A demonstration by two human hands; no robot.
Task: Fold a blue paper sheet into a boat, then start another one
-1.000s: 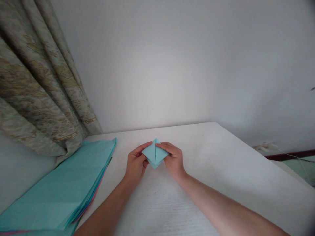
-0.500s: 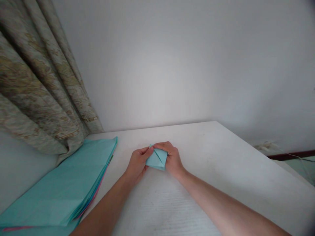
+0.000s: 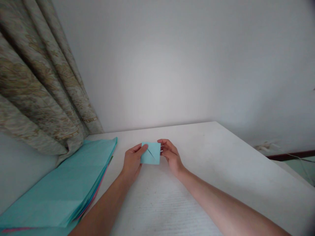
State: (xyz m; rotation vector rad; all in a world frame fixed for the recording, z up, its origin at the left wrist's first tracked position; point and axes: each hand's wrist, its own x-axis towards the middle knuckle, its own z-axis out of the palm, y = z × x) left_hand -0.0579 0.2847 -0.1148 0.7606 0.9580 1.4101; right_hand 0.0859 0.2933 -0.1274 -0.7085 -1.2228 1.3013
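A small folded square of light blue paper [image 3: 155, 155], with a diagonal slit-like fold line across its face, is held up over the white table. My left hand [image 3: 133, 160] is closed on its left side, thumb on the front and the other fingers behind. At the right edge is my right hand [image 3: 171, 155], its fingers apart and curved. Its index fingertip is at the paper's top right corner; whether it touches there I cannot tell.
On the left of the white table [image 3: 197, 183] lies a stack of large paper sheets [image 3: 66, 180], light blue on top with darker blue and pink edges below. A patterned curtain [image 3: 41, 75] hangs at the left. Behind the table is a white wall [image 3: 157, 65].
The folded paper has shifted left and turned so its face sits squarer to me. My right hand's fingers have loosened from its right side and spread apart. My left hand moved slightly left with it.
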